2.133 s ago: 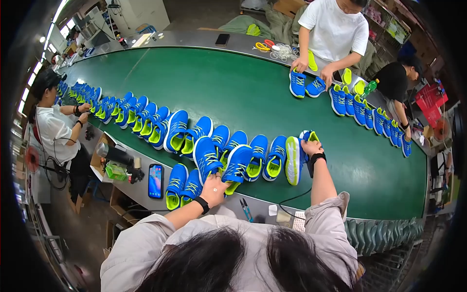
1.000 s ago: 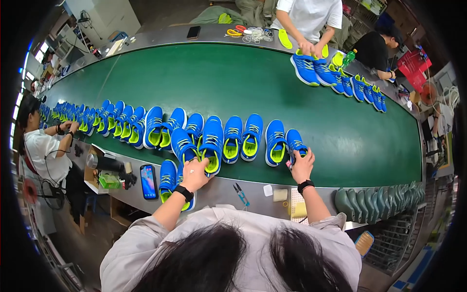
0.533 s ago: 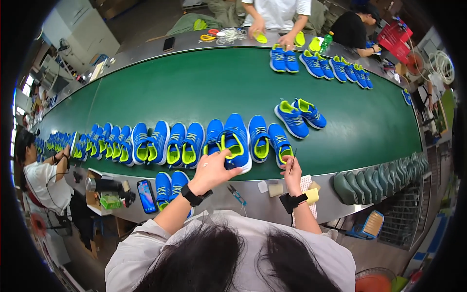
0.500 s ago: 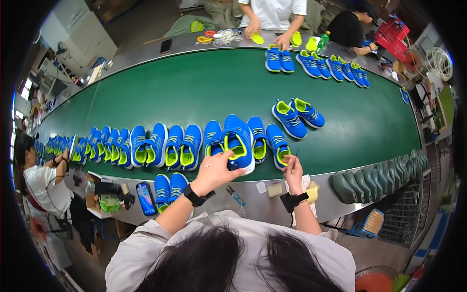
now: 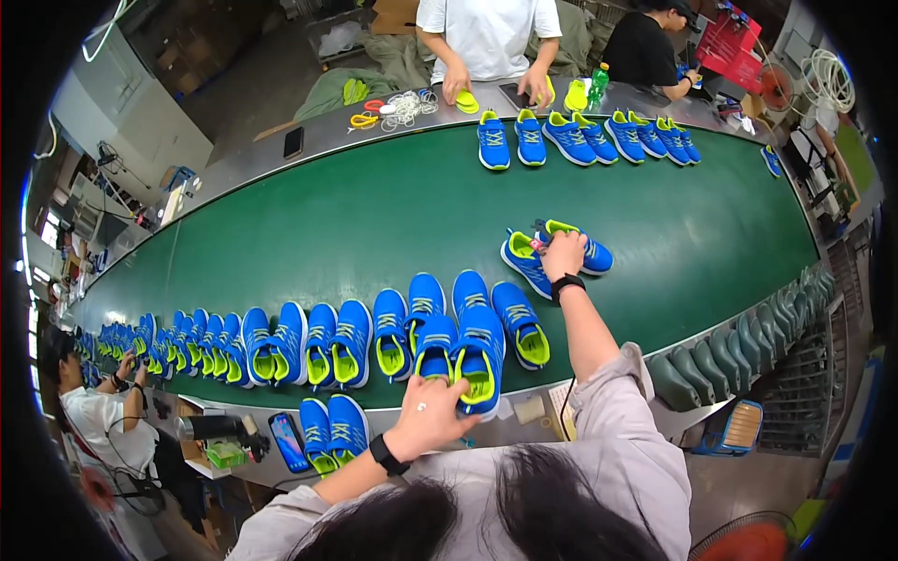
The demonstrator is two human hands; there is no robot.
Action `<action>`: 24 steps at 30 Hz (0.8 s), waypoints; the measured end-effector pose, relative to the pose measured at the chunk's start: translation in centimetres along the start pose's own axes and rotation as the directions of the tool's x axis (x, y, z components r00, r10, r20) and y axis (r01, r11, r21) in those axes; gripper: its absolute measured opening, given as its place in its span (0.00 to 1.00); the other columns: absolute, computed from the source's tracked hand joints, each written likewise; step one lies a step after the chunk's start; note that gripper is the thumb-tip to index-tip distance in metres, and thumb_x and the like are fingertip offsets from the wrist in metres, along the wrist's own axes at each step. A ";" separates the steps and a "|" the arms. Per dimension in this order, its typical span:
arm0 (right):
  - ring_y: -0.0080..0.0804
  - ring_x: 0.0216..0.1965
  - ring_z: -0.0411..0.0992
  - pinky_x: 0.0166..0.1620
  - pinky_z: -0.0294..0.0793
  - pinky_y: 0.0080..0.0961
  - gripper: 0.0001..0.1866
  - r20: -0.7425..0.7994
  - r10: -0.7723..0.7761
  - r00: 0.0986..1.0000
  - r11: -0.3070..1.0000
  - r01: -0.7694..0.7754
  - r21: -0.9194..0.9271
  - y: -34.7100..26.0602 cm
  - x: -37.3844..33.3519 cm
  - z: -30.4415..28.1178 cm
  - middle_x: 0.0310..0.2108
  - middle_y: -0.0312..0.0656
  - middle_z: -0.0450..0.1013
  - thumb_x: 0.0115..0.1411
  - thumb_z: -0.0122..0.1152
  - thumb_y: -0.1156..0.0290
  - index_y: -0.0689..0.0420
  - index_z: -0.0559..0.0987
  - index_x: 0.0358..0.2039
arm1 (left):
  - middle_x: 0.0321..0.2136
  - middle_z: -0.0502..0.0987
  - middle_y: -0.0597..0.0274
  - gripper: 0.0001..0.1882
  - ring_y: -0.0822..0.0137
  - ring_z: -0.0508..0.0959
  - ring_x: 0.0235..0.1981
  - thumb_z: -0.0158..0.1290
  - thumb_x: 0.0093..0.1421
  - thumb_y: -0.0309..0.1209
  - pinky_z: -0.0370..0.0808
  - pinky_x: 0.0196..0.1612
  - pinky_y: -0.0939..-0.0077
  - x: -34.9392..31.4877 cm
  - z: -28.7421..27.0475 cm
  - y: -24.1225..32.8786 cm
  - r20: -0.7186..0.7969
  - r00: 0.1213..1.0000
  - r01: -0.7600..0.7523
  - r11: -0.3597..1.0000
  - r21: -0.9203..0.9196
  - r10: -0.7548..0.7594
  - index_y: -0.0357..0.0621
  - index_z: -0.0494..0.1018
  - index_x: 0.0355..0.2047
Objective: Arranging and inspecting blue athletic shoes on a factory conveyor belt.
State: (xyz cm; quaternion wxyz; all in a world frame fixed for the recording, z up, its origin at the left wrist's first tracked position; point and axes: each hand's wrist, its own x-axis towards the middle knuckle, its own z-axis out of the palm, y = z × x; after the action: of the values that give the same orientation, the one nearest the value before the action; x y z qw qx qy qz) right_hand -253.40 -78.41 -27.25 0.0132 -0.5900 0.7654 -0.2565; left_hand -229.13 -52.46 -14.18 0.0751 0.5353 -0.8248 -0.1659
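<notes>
Near the front edge of the green belt, my left hand (image 5: 428,419) is closed on the heel end of a blue sneaker (image 5: 481,341) with a lime lining. Another blue sneaker (image 5: 436,338) sits close against it, also by my fingers. My right hand (image 5: 565,251) is stretched forward over a separate pair on the belt, fingers bent between its left sneaker (image 5: 526,266) and right sneaker (image 5: 598,257). A small red-and-white piece (image 5: 537,244) shows at those fingertips; what they grip cannot be made out.
Blue sneakers (image 5: 351,341) line the near side of the green belt (image 5: 309,224), and more (image 5: 493,140) stand along the far side. Dark green shoe lasts (image 5: 673,381) line the right edge. A phone (image 5: 288,443) lies front left. Co-workers (image 5: 491,37) sit across and far left.
My right hand has moved from the near edge forward to the separate pair. My left hand now has two sneakers by it. The view has tilted up, and a far pair now stands apart.
</notes>
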 end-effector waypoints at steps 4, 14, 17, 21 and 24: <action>0.42 0.50 0.65 0.49 0.70 0.35 0.17 0.250 0.082 0.965 0.947 0.003 -0.322 -1.5 3.1 3.9 0.45 0.48 0.72 0.52 0.63 0.56 0.57 0.82 0.34 | 0.25 0.75 0.55 0.21 0.58 0.75 0.30 0.63 0.44 0.47 0.61 0.39 0.65 0.7 -0.5 -0.1 0.049 0.999 -0.001 0.999 0.033 -0.001 0.48 0.74 0.34; 0.52 0.41 0.72 0.45 0.74 0.41 0.13 0.173 -0.056 0.983 0.998 0.056 0.000 10.6 5.9 -2.2 0.32 0.54 0.74 0.43 0.68 0.66 0.60 0.80 0.29 | 0.26 0.72 0.53 0.22 0.54 0.74 0.31 0.61 0.48 0.45 0.64 0.36 0.61 11.6 1.2 2.9 -0.158 0.966 -0.212 0.977 -0.017 0.207 0.45 0.71 0.36; 0.52 0.37 0.69 0.40 0.70 0.42 0.08 -0.003 -0.216 0.976 0.974 0.216 0.065 13.4 4.9 -7.6 0.29 0.53 0.72 0.47 0.59 0.77 0.61 0.78 0.30 | 0.28 0.72 0.51 0.22 0.51 0.74 0.33 0.60 0.51 0.44 0.67 0.35 0.58 16.5 4.0 4.7 -0.255 0.942 -0.243 0.968 -0.063 0.220 0.42 0.68 0.38; 0.48 0.34 0.68 0.38 0.70 0.39 0.07 -0.019 -0.341 0.940 0.940 0.341 -0.002 14.2 2.5 -13.4 0.28 0.45 0.73 0.43 0.55 0.80 0.60 0.76 0.27 | 0.38 0.71 0.35 0.33 0.42 0.74 0.43 0.57 0.54 0.47 0.71 0.46 0.55 19.7 8.7 7.3 0.096 0.986 -0.111 0.966 -0.232 0.136 0.36 0.62 0.52; 0.45 0.35 0.68 0.37 0.69 0.36 0.06 -0.142 -0.587 0.797 0.807 0.591 -0.019 14.7 1.0 -13.6 0.29 0.40 0.75 0.43 0.55 0.79 0.60 0.75 0.26 | 0.43 0.71 0.33 0.35 0.41 0.73 0.46 0.52 0.57 0.51 0.71 0.49 0.58 18.6 11.4 7.9 0.436 0.860 -0.072 0.908 -0.412 0.266 0.38 0.61 0.55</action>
State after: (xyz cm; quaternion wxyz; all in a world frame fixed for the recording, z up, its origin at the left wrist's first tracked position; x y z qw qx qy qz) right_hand -271.31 -71.65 -21.16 -0.1135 -0.7786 0.5398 -0.2992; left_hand -247.06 -64.17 -23.01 -0.0159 0.3760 -0.8133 -0.4438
